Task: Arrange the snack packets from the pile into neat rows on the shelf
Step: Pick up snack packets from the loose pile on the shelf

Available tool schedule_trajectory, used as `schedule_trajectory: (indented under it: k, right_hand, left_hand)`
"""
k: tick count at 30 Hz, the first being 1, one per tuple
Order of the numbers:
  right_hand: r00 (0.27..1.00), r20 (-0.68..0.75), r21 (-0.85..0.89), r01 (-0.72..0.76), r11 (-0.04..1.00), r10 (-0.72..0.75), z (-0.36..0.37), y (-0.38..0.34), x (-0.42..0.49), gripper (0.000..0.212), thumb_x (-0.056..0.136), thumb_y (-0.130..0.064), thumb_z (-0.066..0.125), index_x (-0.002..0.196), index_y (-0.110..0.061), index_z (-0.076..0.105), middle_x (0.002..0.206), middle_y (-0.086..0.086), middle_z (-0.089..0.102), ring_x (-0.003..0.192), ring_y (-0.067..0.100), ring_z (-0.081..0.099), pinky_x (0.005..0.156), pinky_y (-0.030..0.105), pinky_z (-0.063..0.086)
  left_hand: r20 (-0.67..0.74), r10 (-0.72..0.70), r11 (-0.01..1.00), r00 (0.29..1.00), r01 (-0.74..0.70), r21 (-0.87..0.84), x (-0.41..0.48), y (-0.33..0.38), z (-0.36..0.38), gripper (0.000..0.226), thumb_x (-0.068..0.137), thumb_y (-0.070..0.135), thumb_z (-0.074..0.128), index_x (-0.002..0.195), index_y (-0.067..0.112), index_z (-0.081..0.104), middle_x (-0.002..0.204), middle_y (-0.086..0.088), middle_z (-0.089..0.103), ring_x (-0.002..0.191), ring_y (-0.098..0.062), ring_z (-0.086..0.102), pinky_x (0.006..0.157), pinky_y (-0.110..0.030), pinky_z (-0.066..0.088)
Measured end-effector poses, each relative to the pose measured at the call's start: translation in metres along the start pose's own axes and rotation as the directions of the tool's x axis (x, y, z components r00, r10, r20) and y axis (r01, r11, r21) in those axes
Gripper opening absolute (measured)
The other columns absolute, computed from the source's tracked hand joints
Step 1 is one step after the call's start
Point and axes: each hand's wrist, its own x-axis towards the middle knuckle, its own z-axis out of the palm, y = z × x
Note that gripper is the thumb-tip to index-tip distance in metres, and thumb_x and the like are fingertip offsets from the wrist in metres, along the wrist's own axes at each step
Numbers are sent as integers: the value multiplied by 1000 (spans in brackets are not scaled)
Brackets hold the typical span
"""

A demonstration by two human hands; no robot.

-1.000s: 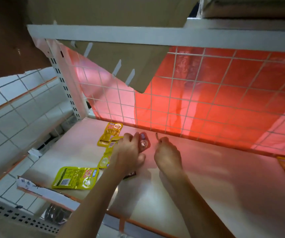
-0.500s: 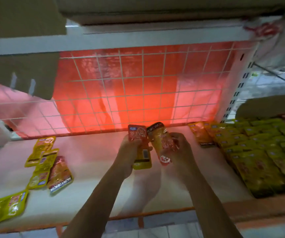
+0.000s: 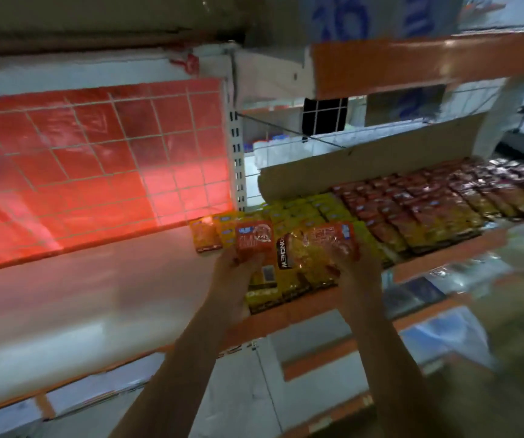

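Observation:
My left hand (image 3: pixel 234 273) grips an orange-red snack packet (image 3: pixel 253 241) upright by its lower end. My right hand (image 3: pixel 354 267) holds another orange packet (image 3: pixel 324 248), lying sideways with its black label edge to the left. Both packets hover above the front of the rows of yellow packets (image 3: pixel 289 213) that lie on the white shelf (image 3: pixel 96 295). One orange packet (image 3: pixel 205 237) lies alone at the left end of those rows. Rows of dark red packets (image 3: pixel 428 197) continue to the right. The view is blurred.
A red sheet behind a white wire grid (image 3: pixel 96 159) backs the left bay. A white slotted upright post (image 3: pixel 237 159) divides the bays. A cardboard sheet (image 3: pixel 365 159) stands behind the packet rows. An orange shelf edge (image 3: pixel 412 58) runs overhead and lower shelves sit below.
The view has swung right from the left bay to the packed rows. Both hands moved right with their packets, and the right hand's packet has turned sideways.

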Motion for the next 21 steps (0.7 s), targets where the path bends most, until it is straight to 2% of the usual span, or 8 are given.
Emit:
schedule_trajectory:
  k: [4,8,11,14,17,18,19,21]
  right_hand:
    - [995,-89,110,-23,994,33,-58,-8,24,6,82,-4,69,83,-7,64,62,-1,58,53,12,51,53,27,41]
    - [991,-134,132,-5,991,23,-100,-9,48,19,91,-16,61,85,2,59,64,4,54,55,15,49,55,20,39]
    - [987,-150,160,-38,986,63,-121,-8,71,13,93,-20,59,87,-8,63,64,-3,62,54,10,57,51,21,46]
    - [982,-167,148,-59,987,83,-138,-8,98,20,94,-20,58,74,-15,57,47,-11,53,41,5,48,43,19,40]
    - [969,-223,132,-79,988,108,-151,-12,128,22,92,-23,62,92,0,63,79,22,67,71,37,64,68,52,57]
    - [965,-234,144,-90,986,122,-158,-14,139,28,91,-23,63,99,4,61,91,31,64,80,44,64,77,59,54]
    - [965,-232,163,-86,983,123,-165,-16,149,29,91,-23,63,100,5,61,87,30,63,77,39,64,73,55,55]
    - [969,-225,198,-62,978,106,-180,-16,168,19,91,-22,62,86,-4,63,62,7,61,53,18,59,50,30,51]
  left_hand:
    - [59,-57,996,997,53,75,5,-13,70,28,81,-3,64,80,24,72,85,-3,73,94,-31,65,90,-53,49]
    - [137,-76,993,988,63,97,18,-24,117,28,81,0,68,96,24,66,95,-6,70,84,-20,69,74,-39,57]
    - [160,-73,978,984,40,204,37,-30,146,26,80,7,72,98,22,62,97,-1,67,87,-17,66,73,-34,53]
    - [214,-125,968,969,71,242,62,-32,178,30,79,16,74,104,28,63,88,12,68,85,-9,63,67,-31,45]
    - [294,-187,961,937,113,252,87,-31,211,42,76,12,76,110,32,63,94,12,69,88,-10,64,67,-33,50]
    - [325,-195,962,925,115,249,94,-32,225,49,75,10,76,117,30,61,101,8,68,93,-14,64,72,-36,53]
    - [349,-185,963,919,98,250,100,-33,237,54,75,7,75,121,30,60,105,5,67,96,-15,64,74,-35,55]
    - [372,-115,969,921,21,246,111,-34,259,51,73,2,74,116,28,62,99,8,69,86,-7,66,65,-21,53]
